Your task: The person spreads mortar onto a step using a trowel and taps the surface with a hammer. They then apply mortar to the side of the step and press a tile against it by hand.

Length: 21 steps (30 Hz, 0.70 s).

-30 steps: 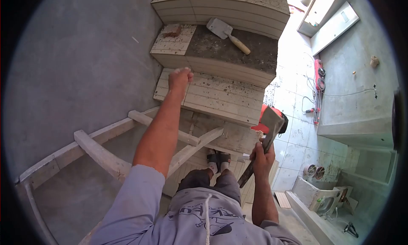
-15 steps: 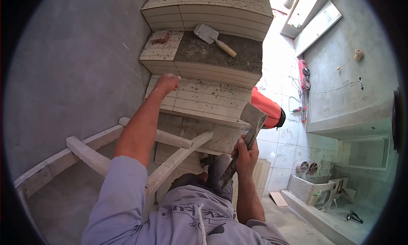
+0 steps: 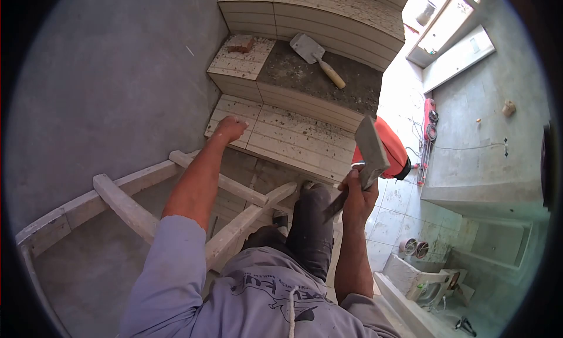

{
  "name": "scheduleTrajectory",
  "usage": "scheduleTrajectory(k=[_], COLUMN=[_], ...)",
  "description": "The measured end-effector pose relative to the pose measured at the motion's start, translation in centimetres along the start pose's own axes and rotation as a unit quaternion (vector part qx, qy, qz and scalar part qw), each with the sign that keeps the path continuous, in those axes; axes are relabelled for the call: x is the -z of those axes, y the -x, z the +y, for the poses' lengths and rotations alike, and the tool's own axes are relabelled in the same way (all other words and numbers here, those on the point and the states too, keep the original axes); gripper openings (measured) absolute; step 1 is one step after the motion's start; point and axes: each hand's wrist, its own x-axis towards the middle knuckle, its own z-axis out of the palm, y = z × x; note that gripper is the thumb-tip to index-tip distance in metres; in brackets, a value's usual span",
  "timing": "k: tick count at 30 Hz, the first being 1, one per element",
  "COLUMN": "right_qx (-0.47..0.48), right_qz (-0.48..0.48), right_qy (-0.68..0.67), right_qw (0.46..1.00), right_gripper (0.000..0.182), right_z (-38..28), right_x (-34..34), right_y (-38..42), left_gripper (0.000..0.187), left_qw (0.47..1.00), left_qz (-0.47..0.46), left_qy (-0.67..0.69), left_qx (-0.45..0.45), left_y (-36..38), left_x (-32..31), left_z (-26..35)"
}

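Observation:
My left hand (image 3: pixel 230 128) is closed over a tiled stair tread (image 3: pixel 293 137), near the wall. I cannot tell whether anything is inside its fingers. My right hand (image 3: pixel 359 198) is wrapped round a grey, mortar-smeared tool (image 3: pixel 372 150) with a broad, blocky upper end and a dark, flat lower end, held in front of my body. On the step above, a trowel (image 3: pixel 308 49) with a wooden handle lies on dark, untiled mortar (image 3: pixel 293 71). A broken piece of brick (image 3: pixel 241 43) rests on the tile beside it.
Wooden rails (image 3: pixel 252 226) frame the stairs below my left arm. An orange-red object (image 3: pixel 392 143) with a black end stands beside the steps, right behind the tool. A red tile cutter (image 3: pixel 430 118), tape rolls (image 3: pixel 408 246) and cables lie along the right wall.
My right hand has raised the tool and turned its broad end more toward me. One leg has come forward toward the steps. My left hand stays closed, now lower over the tread.

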Motion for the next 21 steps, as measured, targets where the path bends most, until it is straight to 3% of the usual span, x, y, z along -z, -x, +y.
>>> scheduleTrajectory(k=[5,8,12,14,17,21], right_qx=[-0.123,-0.153,-0.168,-0.138,-0.107,-0.157], right_qz=[-0.036,-0.053,-0.071,-0.081,-0.071,-0.077], right_qy=[0.039,0.037,0.068,0.078,0.079,0.129], right_qw=[0.991,0.986,0.981,0.984,0.989,0.976], right_gripper=[0.015,0.017,0.017,0.017,0.017,0.016], right_z=[2.7,3.2,3.2,3.4,2.8,3.9], right_x=[-1.5,-3.0,-4.5,-4.5,-4.2,-2.6], right_y=[-5.6,-9.4,-14.4,-15.5,-14.9,-13.4], left_gripper=[0.030,0.033,0.035,0.033,0.032,0.032], left_qw=[0.987,0.969,0.953,0.951,0.933,0.928], left_qz=[-0.013,-0.034,-0.004,-0.008,-0.032,-0.033], left_qy=[0.157,0.234,0.276,0.293,0.342,0.348], left_qx=[0.043,0.074,0.128,0.101,0.103,0.127], left_y=[-3.5,-4.0,-4.6,-4.5,-4.4,-2.9], left_x=[-3.0,-3.3,-5.2,-6.4,-7.6,-6.7], left_z=[-2.1,0.1,2.7,2.9,2.6,3.4])
